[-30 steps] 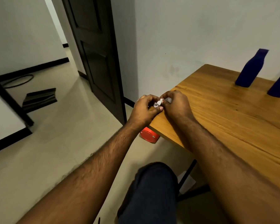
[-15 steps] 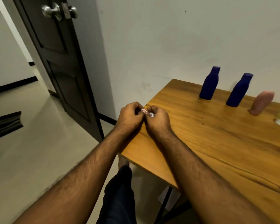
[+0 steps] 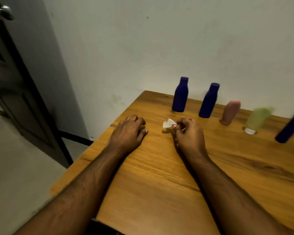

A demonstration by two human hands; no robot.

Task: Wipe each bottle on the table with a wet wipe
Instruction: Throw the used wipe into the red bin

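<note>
The two hands that were knotted together over the counter's near corner half a second back have come apart, which I take to mean the wipe is freed and the wiping itself can begin, though no bottle has been touched yet. The left hand (image 3: 128, 131) sits at about ten o'clock from the middle of the counter (image 3: 159, 184), fingers loosely curled and holding nothing, knuckles up, seemingly resting on the wood. Just to its right, the small white wet wipe (image 3: 168, 123) juts out toward nine o'clock from the right hand (image 3: 188, 133), which pinches it between thumb and fingertips, the other fingers curled in. Beyond, from twelve round to three o'clock along the wall, stands the row of bottles: a first blue bottle (image 3: 180, 95), a second blue bottle (image 3: 209, 100), a pink bottle (image 3: 230, 112), a green bottle (image 3: 256, 119) (badly blurred, apparently cap-down), and a third blue bottle (image 3: 290, 126) cut off at the frame's edge.
</note>
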